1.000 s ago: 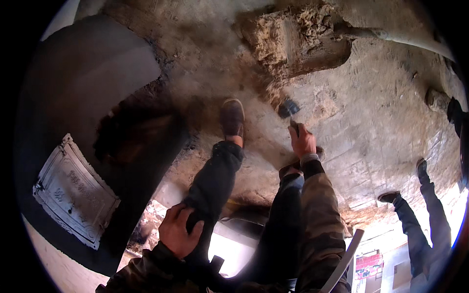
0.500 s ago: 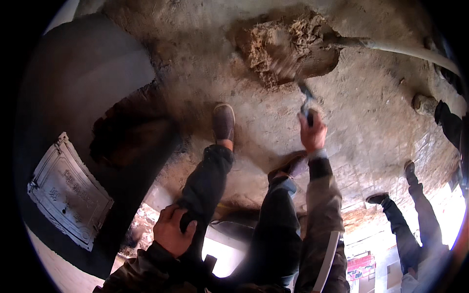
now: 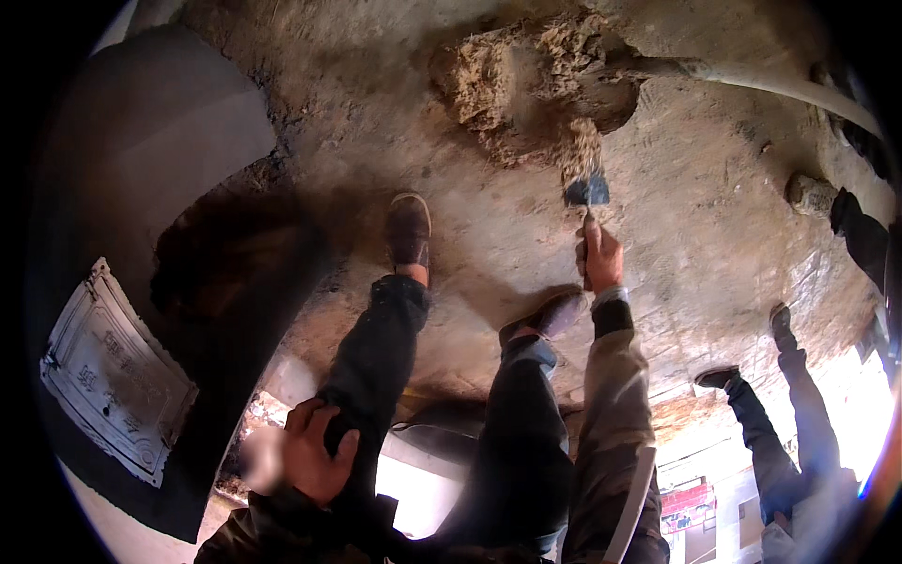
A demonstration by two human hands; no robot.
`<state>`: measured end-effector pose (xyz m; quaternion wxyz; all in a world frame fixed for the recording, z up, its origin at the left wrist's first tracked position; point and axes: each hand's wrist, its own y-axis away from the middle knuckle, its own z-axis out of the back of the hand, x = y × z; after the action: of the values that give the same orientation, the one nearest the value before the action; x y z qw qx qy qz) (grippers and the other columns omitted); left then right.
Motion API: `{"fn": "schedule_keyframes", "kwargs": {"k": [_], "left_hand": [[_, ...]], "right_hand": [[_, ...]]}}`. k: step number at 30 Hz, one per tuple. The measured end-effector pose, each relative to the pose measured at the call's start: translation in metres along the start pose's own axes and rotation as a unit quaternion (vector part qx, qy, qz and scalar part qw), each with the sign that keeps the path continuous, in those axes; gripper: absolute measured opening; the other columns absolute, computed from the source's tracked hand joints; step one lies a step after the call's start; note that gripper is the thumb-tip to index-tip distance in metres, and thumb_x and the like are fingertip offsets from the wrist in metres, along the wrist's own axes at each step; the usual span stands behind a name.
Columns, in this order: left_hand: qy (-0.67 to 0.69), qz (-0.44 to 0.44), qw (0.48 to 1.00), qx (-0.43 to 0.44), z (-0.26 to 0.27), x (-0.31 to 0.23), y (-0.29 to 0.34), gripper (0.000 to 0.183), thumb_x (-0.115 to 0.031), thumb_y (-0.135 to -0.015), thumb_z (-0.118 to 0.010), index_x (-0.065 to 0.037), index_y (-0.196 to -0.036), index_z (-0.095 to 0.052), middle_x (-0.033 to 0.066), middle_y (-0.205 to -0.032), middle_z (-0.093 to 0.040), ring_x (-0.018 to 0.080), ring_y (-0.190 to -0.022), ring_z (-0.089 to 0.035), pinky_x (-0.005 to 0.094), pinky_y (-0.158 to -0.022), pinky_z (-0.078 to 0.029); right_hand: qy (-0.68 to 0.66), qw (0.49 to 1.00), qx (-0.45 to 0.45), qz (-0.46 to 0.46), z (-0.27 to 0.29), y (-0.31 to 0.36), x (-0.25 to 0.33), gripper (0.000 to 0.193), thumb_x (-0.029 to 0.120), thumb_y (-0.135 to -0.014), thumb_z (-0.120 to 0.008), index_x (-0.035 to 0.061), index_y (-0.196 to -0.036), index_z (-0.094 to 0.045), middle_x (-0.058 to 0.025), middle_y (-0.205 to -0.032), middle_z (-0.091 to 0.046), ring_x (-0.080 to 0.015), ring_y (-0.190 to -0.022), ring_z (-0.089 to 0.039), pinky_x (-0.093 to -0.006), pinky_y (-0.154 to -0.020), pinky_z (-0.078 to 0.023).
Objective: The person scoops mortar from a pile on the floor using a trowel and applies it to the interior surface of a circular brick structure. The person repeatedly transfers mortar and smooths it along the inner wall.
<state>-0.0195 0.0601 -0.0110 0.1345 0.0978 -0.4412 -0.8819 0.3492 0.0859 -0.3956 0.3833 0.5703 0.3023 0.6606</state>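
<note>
My right hand (image 3: 602, 259) is closed round the handle of a trowel (image 3: 589, 192) with a dark blade. Wet brown clay mixed with straw (image 3: 582, 150) sits on and beyond the blade, smeared by motion. Just past it lies a heap of the same clay (image 3: 489, 80) in a dark hollow on the floor. My left hand (image 3: 319, 451) rests on my left knee, thumb apart from the fingers, holding nothing.
A dark stove-like body (image 3: 169, 113) with a ragged dark opening and a pale ornamented metal plate (image 3: 117, 371) stands at left. A long pole (image 3: 780, 86) runs from the heap to the right. Another person's legs (image 3: 766, 428) show at lower right, near a stone-like block (image 3: 810, 195).
The trowel has come back from the heap's near edge toward me, and clay now shows at its blade. My left hand stays on the knee. The whole view has shifted slightly.
</note>
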Motion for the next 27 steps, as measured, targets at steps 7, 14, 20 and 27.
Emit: {"fn": "schedule_keyframes", "kwargs": {"k": [7,14,20,27], "left_hand": [[0.011,-0.012,1.0,-0.015,-0.009,0.006,0.005,0.037,-0.017,-0.08,-0.076,-0.001,-0.112,-0.066,0.0204,-0.121,-0.061,0.0405,-0.112,-0.06,0.0457,-0.094,-0.051],[0.038,0.008,0.999,-0.009,-0.004,-0.003,0.003,0.039,-0.016,-0.078,-0.077,-0.001,-0.112,-0.065,0.0218,-0.121,-0.06,0.0419,-0.112,-0.058,0.0482,-0.096,-0.049],[0.022,0.026,0.999,0.003,-0.003,-0.006,-0.002,0.04,-0.019,-0.078,-0.077,-0.001,-0.112,-0.065,0.0219,-0.122,-0.06,0.041,-0.112,-0.058,0.047,-0.096,-0.049],[0.027,0.029,0.999,-0.002,-0.001,-0.014,-0.005,0.038,-0.017,-0.079,-0.076,0.001,-0.111,-0.065,0.0228,-0.12,-0.061,0.0421,-0.112,-0.06,0.0466,-0.095,-0.05]], "right_hand": [[-0.102,0.994,0.026,-0.035,0.0,0.05,0.002,0.049,0.046,-0.104,-0.051,0.0006,-0.089,-0.062,-0.0025,-0.058,-0.051,-0.0104,-0.039,-0.041,-0.0277,-0.036,-0.032],[0.096,0.938,-0.187,0.275,-0.004,0.0,0.026,0.034,0.032,-0.102,-0.059,0.0,-0.111,-0.067,-0.0094,-0.077,-0.065,-0.0201,-0.069,-0.063,-0.0345,-0.065,-0.052],[0.21,0.911,-0.166,0.313,0.002,-0.074,-0.002,0.04,0.016,-0.091,-0.07,0.0086,-0.131,-0.066,-0.0182,-0.109,-0.07,-0.0375,-0.103,-0.066,-0.0432,-0.09,-0.052],[0.232,0.903,-0.16,0.325,0.019,-0.064,-0.021,0.036,0.017,-0.094,-0.066,0.0073,-0.129,-0.066,-0.0222,-0.113,-0.069,-0.0415,-0.1,-0.067,-0.0455,-0.086,-0.053]]}}
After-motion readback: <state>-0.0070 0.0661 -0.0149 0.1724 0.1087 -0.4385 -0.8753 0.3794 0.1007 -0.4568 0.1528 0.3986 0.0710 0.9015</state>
